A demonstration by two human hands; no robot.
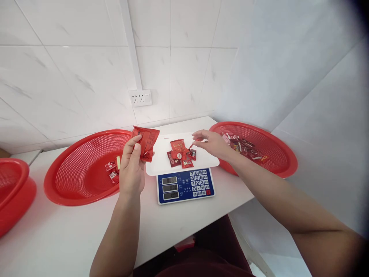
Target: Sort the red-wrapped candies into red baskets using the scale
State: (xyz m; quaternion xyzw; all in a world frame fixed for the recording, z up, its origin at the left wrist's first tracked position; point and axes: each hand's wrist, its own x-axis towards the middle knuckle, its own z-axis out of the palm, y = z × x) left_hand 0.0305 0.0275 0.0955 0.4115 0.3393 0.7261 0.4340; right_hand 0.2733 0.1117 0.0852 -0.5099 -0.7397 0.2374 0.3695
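Red foil bag: flat, crinkled, glossy, roughly square, held upright and slightly tilted above the table between the left basket and the scale; pinched at its lower left corner by the thumb and fingers of the left hand, which is closed on it. Small red wrapped sweets: a loose cluster of shiny packets, some with white print, lying on the white rectangular tray of the scale, to the right of the bag and just left of the right hand. Right hand: palm down over the right edge of the tray, fingers loosely curled, fingertips pinched on one small red sweet at the far right of the cluster. Scale: blue front panel, three small displays, white keypad, near edge facing the person. Left basket: round, red plastic, fine mesh wall, holding a few red packets near its right side. Right basket: same round red mesh make, holding a scatter of mixed wrapped sweets, far right of the scale. Third red basket: partly seen at the left edge. Table: white, smooth. Wall: white glossy tile with a white socket.
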